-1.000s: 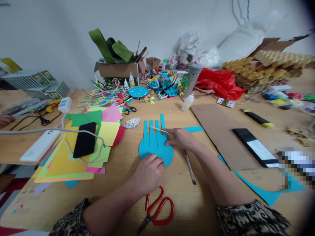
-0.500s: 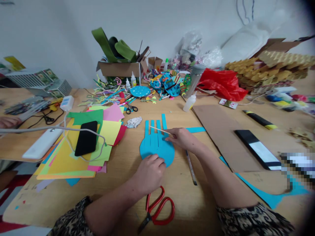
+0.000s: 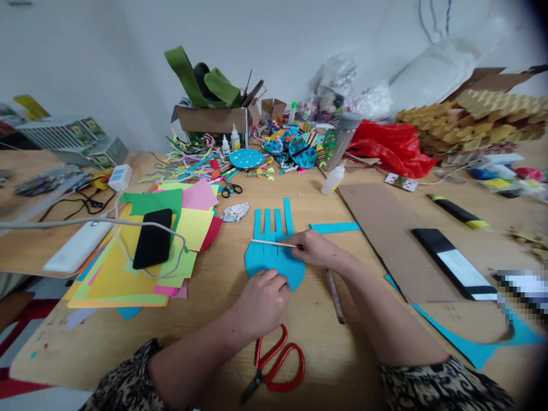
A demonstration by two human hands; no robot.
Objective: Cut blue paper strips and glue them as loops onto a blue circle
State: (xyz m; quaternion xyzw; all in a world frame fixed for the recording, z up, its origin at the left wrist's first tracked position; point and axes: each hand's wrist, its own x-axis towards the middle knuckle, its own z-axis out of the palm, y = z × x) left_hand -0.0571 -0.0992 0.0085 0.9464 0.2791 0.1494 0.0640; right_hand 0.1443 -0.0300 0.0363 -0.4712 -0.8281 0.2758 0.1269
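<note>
A round blue paper cutout with several strips standing up from its top lies on the table before me. My left hand is closed on its lower edge, fingers curled and pressing the paper down. In my right hand a thin pale stick is pinched, lying sideways across the paper below the base of the strips. A loose blue paper strip is just beyond my right hand. Red-handled scissors rest close to me, and a slim dark-tipped stick lies beside my right forearm.
Coloured paper sheets with a black phone and a cable are at left. Small scissors, a glue bottle and a craft pile stand behind. Right, there are cardboard, another phone and a cutter.
My right hand has moved slightly down towards me, and the stick has swung from slanting over the strips to nearly level below them. My left hand stays on the paper.
</note>
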